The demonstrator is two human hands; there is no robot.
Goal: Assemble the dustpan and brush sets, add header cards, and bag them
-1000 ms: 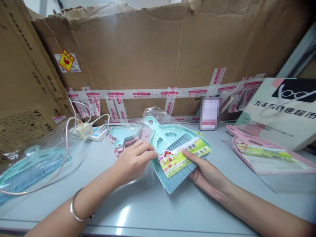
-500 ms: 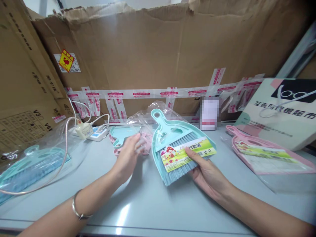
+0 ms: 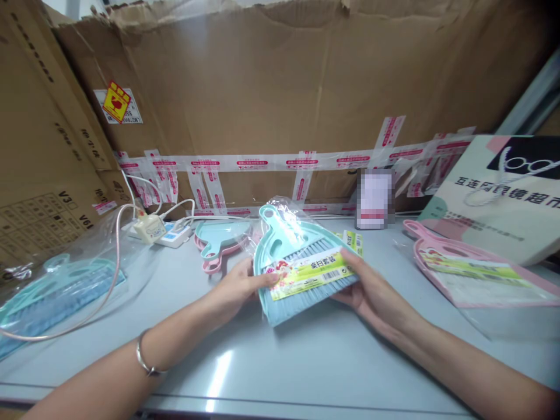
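Above the table I hold a mint-green dustpan point(image 3: 282, 240) together with a brush point(image 3: 301, 291) whose blue-grey bristles lie in its pan. Across the bristles runs a yellow-green printed label point(image 3: 306, 274). My left hand point(image 3: 238, 286) is closed on the left edge, its thumb on the label's end. At the right edge my right hand point(image 3: 371, 291) grips the set, fingers underneath. Clear plastic film point(image 3: 273, 205) shows round the handle; how far it covers the set I cannot tell. Part of another yellow-green label point(image 3: 352, 240) shows behind the right side.
Behind the left hand lie stacked mint and pink dustpans point(image 3: 219, 236). A bagged mint dustpan set point(image 3: 56, 297) is at left, under a cable point(image 3: 117, 256), near a power strip point(image 3: 175, 233). At right are a pink dustpan set point(image 3: 476, 277) and a paper bag point(image 3: 494, 204). A large carton point(image 3: 262, 87) stands behind.
My left hand has come right from near the stacked dustpans and taken the set's left edge. The set has shifted slightly left and down, and plastic film now shows close round its handle.
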